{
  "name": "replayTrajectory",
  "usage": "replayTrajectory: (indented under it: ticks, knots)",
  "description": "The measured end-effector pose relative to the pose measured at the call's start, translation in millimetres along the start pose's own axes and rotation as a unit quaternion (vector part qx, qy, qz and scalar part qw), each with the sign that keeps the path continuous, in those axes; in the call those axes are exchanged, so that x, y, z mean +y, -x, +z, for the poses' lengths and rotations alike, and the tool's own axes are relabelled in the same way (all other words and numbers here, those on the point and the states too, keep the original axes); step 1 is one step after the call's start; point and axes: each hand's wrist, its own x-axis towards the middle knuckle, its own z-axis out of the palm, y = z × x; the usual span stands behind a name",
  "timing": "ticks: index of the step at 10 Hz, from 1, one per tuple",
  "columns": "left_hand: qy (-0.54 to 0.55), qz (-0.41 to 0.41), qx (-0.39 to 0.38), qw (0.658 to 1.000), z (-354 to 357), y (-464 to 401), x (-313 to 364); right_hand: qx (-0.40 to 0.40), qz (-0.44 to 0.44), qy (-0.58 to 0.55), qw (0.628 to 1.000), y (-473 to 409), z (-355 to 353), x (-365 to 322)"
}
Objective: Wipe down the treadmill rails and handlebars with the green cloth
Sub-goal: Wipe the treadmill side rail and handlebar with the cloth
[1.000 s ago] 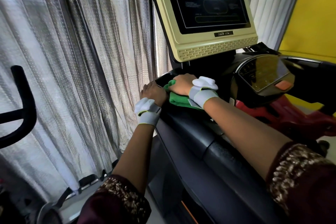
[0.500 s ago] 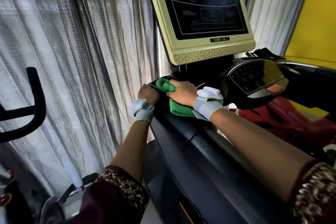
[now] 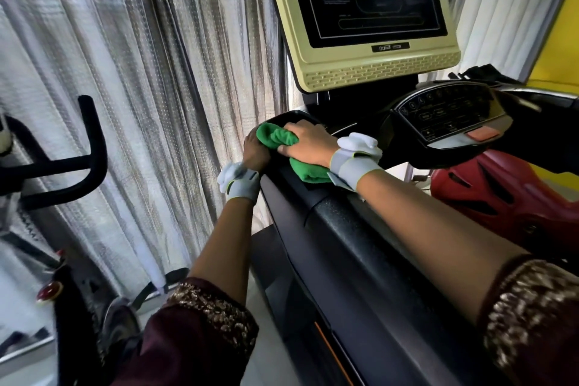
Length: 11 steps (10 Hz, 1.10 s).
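To your left hangs a sheer, dotted grey-white curtain (image 3: 131, 97) in long folds, with daylight glowing through it. In front of it you can see the black handlebars of an exercise bike (image 3: 62, 166), blurred at the edge of view. At your upper right, pale vertical blinds (image 3: 501, 9) meet a bright yellow wall (image 3: 564, 41). Low down at your left, a strip of pale floor (image 3: 25, 363) shows.

Cloth (image 3: 283, 138) on the rail (image 3: 354, 229) — console (image 3: 363, 9) behind, curtain (image 3: 141, 72) left.
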Motion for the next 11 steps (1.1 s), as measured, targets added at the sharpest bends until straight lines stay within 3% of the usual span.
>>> replayTrajectory:
  ticks: [3,7,9,11]
  knots:
    - [0.028,0.003,0.018,0.999,2.0,6.6,-5.0,0.012,0.008,-0.025,1.000,23.0,-5.9,-2.9]
    - [-0.042,0.046,-0.020,0.998,-5.5,-1.9,-22.5,0.026,0.009,-0.012,1.000,48.0,-3.8,-11.2]
    - [-0.102,0.021,-0.032,0.994,-10.0,-3.2,-5.7,0.019,-0.035,0.040,0.998,79.2,-7.6,-3.4]
    - [-0.133,-0.074,0.045,0.987,1.5,20.2,22.4,0.014,-0.026,0.038,0.999,86.2,-11.2,-11.4]
